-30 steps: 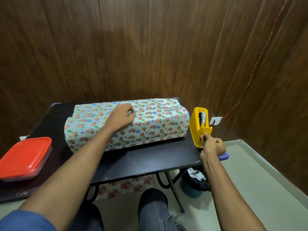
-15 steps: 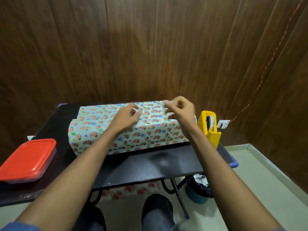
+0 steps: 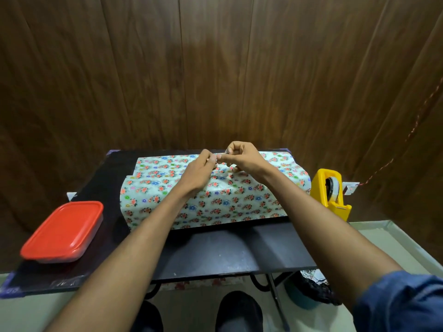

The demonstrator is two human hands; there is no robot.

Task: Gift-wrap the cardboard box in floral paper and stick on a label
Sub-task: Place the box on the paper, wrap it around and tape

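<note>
Item: long box point(image 3: 215, 195), fully covered in pale glossy paper printed with small red and blue flowers, lying lengthwise across the far half of a black matte table point(image 3: 227, 250); no cardboard shows. The paper bows loosely at both ends, and a stepped flap edge shows at the box's far left corner. Left hand point(image 3: 199, 173) rests on top of the box near its middle, fingers curled and pinching at the same spot as the right hand point(image 3: 242, 159), whose thumb and forefinger are closed together just above the paper; a small clear shiny strip seems to be held between the two hands, too small to make out surely. Right of the box, near the table's right edge, a yellow hard-plastic tape holder point(image 3: 332, 195) stands upright with its roll visible, just beside the box's end. Left of the box, apart from it, a shallow container with a red rounded-rectangle lid point(image 3: 63, 231) sits at the table's near left corner. Behind the box, dark wood-grain wall panels point(image 3: 215, 68). Below the table's near edge, dark curved metal legs, the person's knees and a bin with a dark liner point(image 3: 311, 291) are partly hidden. A bare strip of tabletop lies in front of the box. A blue sleeve point(image 3: 402, 300) is cut off at the lower right corner.
</note>
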